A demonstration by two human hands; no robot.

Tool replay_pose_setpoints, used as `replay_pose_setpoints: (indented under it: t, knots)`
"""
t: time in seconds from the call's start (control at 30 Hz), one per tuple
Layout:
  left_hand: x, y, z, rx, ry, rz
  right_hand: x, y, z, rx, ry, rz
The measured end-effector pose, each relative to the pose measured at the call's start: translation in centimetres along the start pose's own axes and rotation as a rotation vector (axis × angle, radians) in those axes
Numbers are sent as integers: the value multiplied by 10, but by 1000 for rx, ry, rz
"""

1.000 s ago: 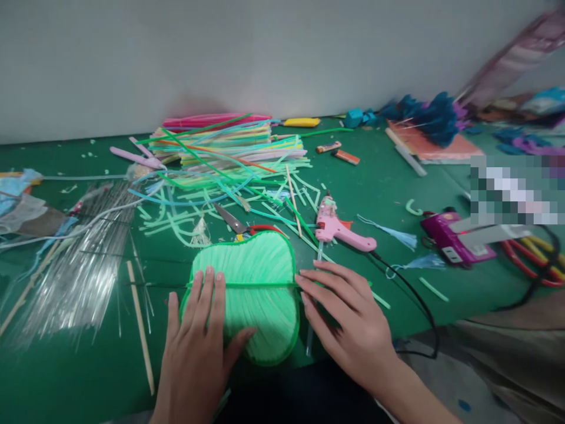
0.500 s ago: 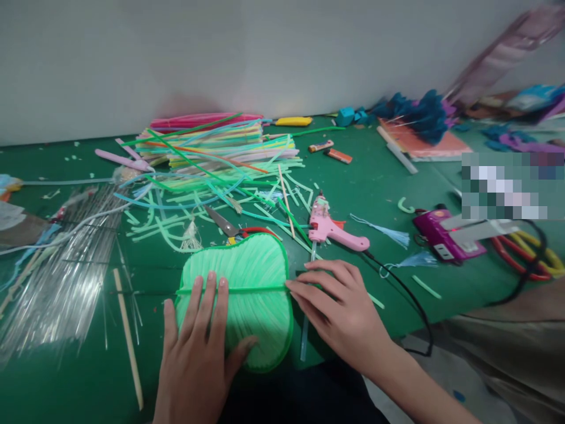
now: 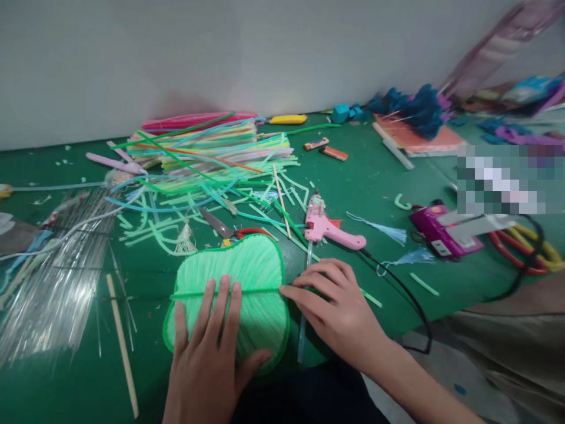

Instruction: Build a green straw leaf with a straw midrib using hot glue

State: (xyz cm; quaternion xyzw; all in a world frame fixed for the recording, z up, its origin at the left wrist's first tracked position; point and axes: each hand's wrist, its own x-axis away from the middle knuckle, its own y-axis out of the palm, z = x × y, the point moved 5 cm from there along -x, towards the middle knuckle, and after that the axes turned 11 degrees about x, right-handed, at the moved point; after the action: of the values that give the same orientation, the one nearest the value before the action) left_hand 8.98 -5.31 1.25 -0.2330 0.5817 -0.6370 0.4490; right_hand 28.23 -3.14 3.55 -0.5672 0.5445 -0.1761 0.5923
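Note:
A green fan-like panel [image 3: 260, 265] with a dark green fuzzy edging lies on the table, a straight green pipe cleaner [image 3: 257, 289] running across its middle. My left hand [image 3: 212, 347] rests flat on the panel, fingers spread, its fingertips along that pipe cleaner. At the panel's right edge, my right hand [image 3: 339, 306] pinches the pipe cleaner's end between thumb and index finger. Just beyond the right hand lies a pink glue gun [image 3: 333, 228] with a clear glue stick [image 3: 302, 335] in it. Scissors [image 3: 216, 224] with red handles lie partly behind the panel.
Bundled coloured pipe cleaners [image 3: 207, 147] lie at the back, with loose cut pieces before them. Thin wires [image 3: 57, 294] and a wooden stick [image 3: 122, 347] are on the left. To the right are blue tassels [image 3: 384, 229], a purple device [image 3: 445, 229] and the glue gun's black cord [image 3: 408, 285].
My left hand has slid right along the panel, uncovering more of its left edge. My right fingertips stay at the pipe cleaner's right end. The view has shifted slightly.

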Motion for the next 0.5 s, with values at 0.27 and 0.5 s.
replay_pose_setpoints:
  t: [0.27,0.5]
  knots:
    - [0,1,0,-5,1,-3,0,-2,0,-1,-6,15]
    - [-1,0,1,-15,3,-6,2,0,2,-6,-3,6]
